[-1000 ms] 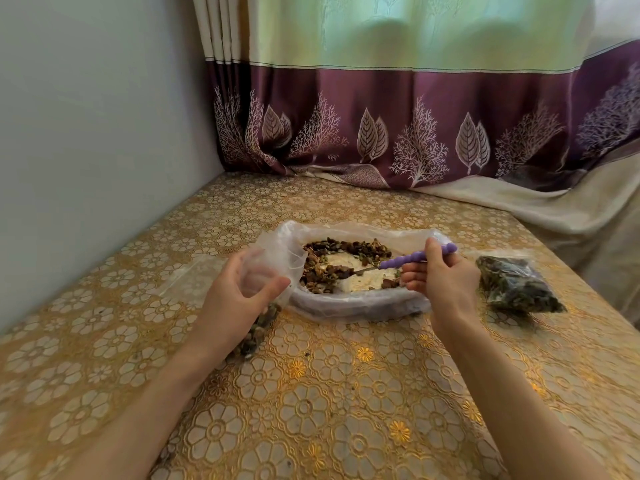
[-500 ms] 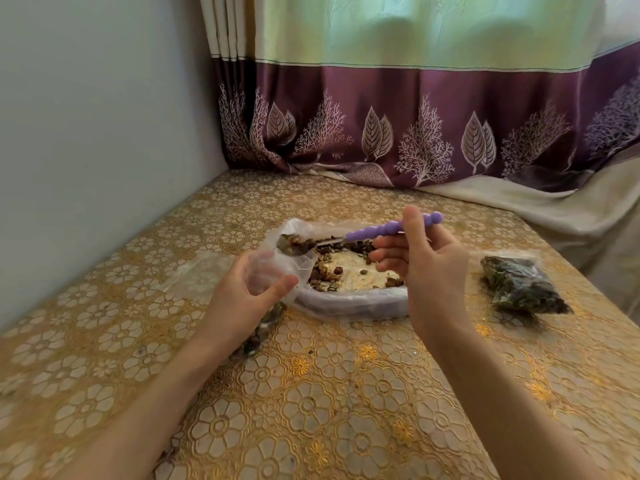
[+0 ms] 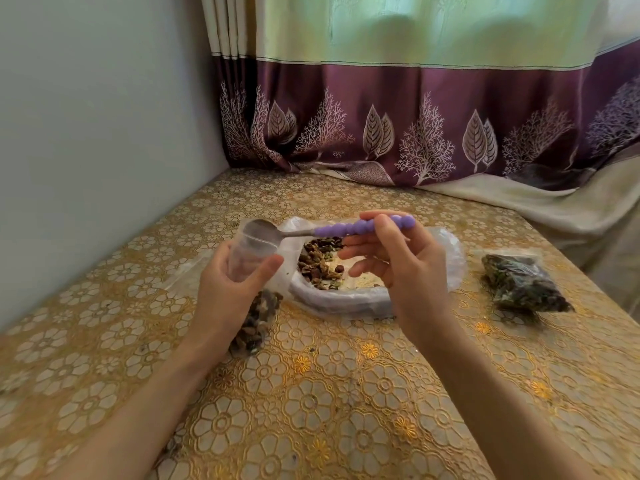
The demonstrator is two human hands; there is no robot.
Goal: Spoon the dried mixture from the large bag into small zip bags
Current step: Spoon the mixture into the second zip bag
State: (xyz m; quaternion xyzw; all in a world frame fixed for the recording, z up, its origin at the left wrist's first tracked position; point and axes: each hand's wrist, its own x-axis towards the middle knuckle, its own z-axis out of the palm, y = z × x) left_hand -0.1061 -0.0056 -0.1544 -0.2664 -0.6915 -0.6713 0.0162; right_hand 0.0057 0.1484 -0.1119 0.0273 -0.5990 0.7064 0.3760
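Emptying step: the right hand (image 3: 391,258) pinches the purple-handled spoon (image 3: 332,229), its bowl tipped in the mouth of the small zip bag (image 3: 254,271) gripped by the left hand (image 3: 230,289) at centre-left. Next, probably another scoop from the large bag (image 3: 346,268) at centre on the desk (image 3: 346,393).

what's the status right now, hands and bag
Left hand holds small zip bag open. Right hand pinches purple spoon, bowl at the bag mouth. Large bag open behind. Nothing in the way.
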